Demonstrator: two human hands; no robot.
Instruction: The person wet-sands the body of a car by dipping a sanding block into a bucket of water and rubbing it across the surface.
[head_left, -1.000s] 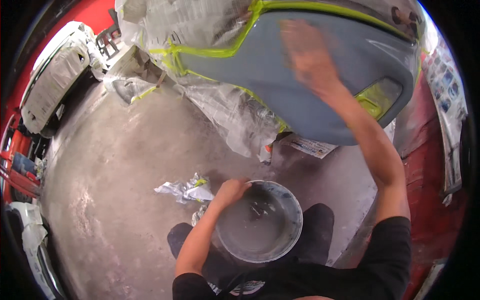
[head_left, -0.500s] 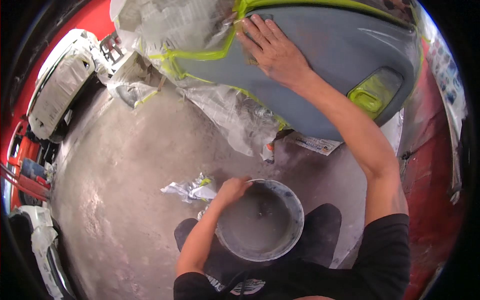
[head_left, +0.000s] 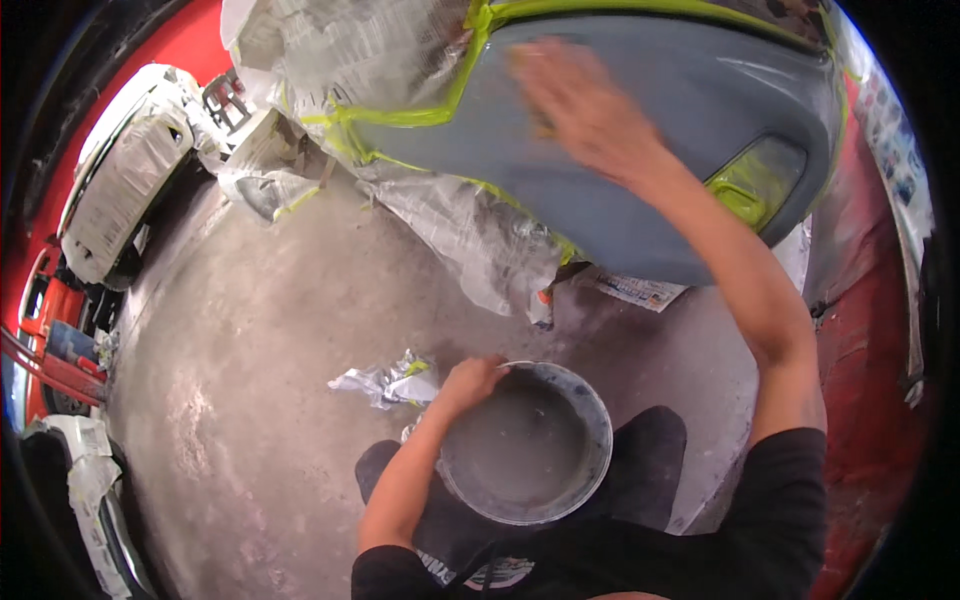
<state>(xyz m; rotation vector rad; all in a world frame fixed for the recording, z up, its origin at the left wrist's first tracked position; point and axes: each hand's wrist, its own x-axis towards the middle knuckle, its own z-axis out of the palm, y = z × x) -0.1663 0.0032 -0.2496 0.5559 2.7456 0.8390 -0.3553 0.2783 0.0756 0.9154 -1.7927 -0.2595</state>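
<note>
My right hand (head_left: 585,105), blurred by motion, lies flat on a grey primed car body panel (head_left: 640,230) and presses a thin yellowish-brown sheet of sandpaper (head_left: 543,130) against it. Only the sheet's edge shows beside the palm; my fingers cover the rest. My left hand (head_left: 473,383) is closed on the left rim of a round bucket (head_left: 597,470) between my knees. Cloudy grey water (head_left: 520,440) stands in the bucket. Yellow-green masking tape (head_left: 400,117) edges the panel, and a taped recess (head_left: 755,185) lies right of my right forearm.
Masking paper and film (head_left: 480,235) hang below the panel to the floor. Crumpled paper with tape (head_left: 390,380) lies left of the bucket. White bumper parts (head_left: 130,170) stand at the far left, with another (head_left: 95,480) nearer. Red sheeting (head_left: 870,330) covers the right side.
My right hand has slid across the panel to the right and slightly down, away from the taped left edge. My left hand keeps its hold on the bucket rim.
</note>
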